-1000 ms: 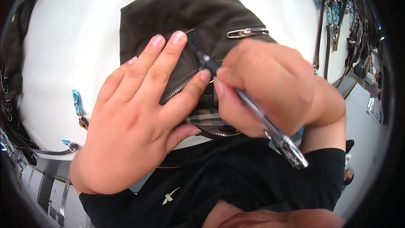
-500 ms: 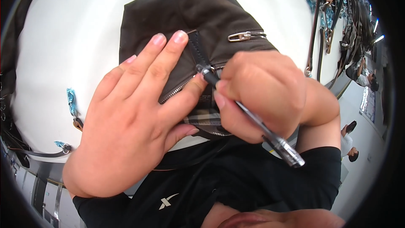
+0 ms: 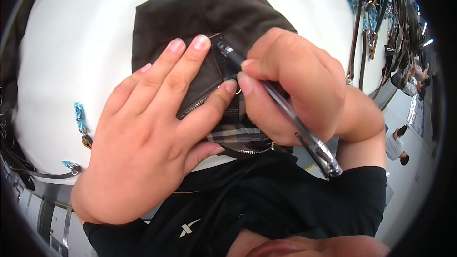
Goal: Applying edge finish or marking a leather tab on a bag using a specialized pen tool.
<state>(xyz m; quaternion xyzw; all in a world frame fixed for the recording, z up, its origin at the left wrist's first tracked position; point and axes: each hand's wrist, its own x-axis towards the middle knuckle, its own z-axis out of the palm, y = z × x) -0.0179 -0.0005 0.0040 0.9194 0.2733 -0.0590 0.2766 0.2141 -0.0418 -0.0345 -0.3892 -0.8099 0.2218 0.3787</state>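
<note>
A dark brown bag lies on the white table, its zipped opening toward me and some checked lining showing inside. My left hand rests flat on the bag with fingers spread, holding nothing. Its index fingertip lies beside a black stitched tab, and its thumb is near a metal ring at the tab's lower end. Pinched in my right hand is a clear-barrelled pen, tilted, its dark front end at the tab's upper part. My right hand hides part of the bag's right side.
Several straps with blue-wrapped hardware are heaped at the table's right edge. At the left lie a blue-wrapped clasp and a black strap end on the white table. People are farther off at right.
The pen's front end has moved from the tab's lower end up to its upper part. My right hand has shifted up and now covers the small side zipper. My left hand has barely moved.
</note>
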